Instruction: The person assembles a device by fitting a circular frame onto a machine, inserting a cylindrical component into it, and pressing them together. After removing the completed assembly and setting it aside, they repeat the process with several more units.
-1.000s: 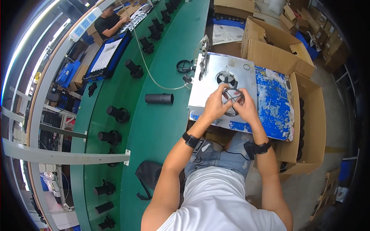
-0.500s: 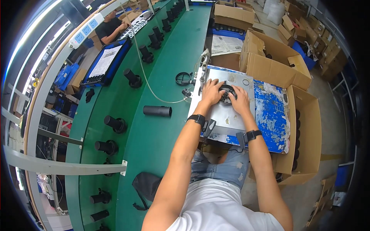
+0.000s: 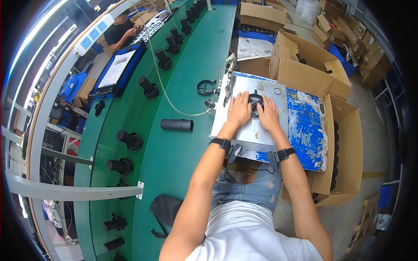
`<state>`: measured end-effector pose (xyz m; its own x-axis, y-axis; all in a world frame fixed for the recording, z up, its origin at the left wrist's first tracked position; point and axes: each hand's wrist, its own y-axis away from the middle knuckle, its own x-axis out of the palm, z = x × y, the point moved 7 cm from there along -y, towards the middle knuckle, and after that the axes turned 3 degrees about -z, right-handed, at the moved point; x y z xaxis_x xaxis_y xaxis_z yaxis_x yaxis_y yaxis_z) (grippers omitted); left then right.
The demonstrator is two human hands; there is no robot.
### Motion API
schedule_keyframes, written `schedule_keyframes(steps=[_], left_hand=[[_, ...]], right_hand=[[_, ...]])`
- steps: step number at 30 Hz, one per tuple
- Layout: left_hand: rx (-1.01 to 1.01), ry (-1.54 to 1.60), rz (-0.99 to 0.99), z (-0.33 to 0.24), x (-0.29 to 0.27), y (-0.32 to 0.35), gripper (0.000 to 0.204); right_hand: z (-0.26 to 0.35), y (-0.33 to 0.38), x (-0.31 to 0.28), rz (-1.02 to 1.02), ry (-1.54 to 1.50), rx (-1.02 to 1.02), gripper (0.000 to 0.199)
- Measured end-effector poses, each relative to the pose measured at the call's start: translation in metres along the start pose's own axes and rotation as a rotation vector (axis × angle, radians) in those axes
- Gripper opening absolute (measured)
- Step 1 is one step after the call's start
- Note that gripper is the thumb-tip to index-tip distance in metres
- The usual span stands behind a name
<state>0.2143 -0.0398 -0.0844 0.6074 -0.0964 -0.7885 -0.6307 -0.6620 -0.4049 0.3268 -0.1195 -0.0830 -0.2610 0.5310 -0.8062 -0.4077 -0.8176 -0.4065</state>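
Note:
A round black plastic part (image 3: 256, 99), with an open ring and a small tab on its far side, lies on a silver metal plate (image 3: 257, 133). My left hand (image 3: 239, 109) rests flat along its left side, fingers stretched forward. On the other side my right hand (image 3: 269, 114) has its fingers extended too, and its thumb touches the part's near right edge. Neither hand wraps round the part. A thin dark ring (image 3: 278, 91) lies on the plate beyond my right hand. Left of the plate are a black clamp-like ring (image 3: 206, 87) and a black tube (image 3: 176, 125).
A metal fixture with a hose (image 3: 229, 71) borders the plate's left edge. Black cylinders (image 3: 129, 138) stand in a row along the green bench (image 3: 170, 163). Open cardboard boxes (image 3: 346, 152) flank the worn blue board (image 3: 305, 130). Another person (image 3: 119, 32) sits at the far left.
Both hands have slid slightly back toward me and flattened, fingers straighter. The thumbs have drawn off the round part's middle, so more of its ring and far tab shows.

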Motion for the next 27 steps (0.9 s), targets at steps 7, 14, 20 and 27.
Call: schedule_keyframes(steps=[7, 14, 20, 27], left_hand=[[0.001, 0.126, -0.059, 0.010, -0.019, -0.009, 0.039], [-0.298, 0.386, -0.569, 0.091, -0.104, -0.015, 0.023], [-1.108, 0.732, 0.151, 0.209, -0.002, -0.049, 0.073], [-0.872, 0.369, -0.042, 0.223, -0.056, -0.060, 0.052]], right_hand=[[0.025, 0.004, -0.016, 0.054, -0.016, -0.063, 0.085], [0.012, 0.018, -0.032, 0.119, 0.097, -0.026, 0.097], [0.017, 0.018, -0.032, 0.106, 0.078, -0.040, 0.097], [0.026, 0.006, -0.028, 0.054, 0.026, -0.079, 0.088]])
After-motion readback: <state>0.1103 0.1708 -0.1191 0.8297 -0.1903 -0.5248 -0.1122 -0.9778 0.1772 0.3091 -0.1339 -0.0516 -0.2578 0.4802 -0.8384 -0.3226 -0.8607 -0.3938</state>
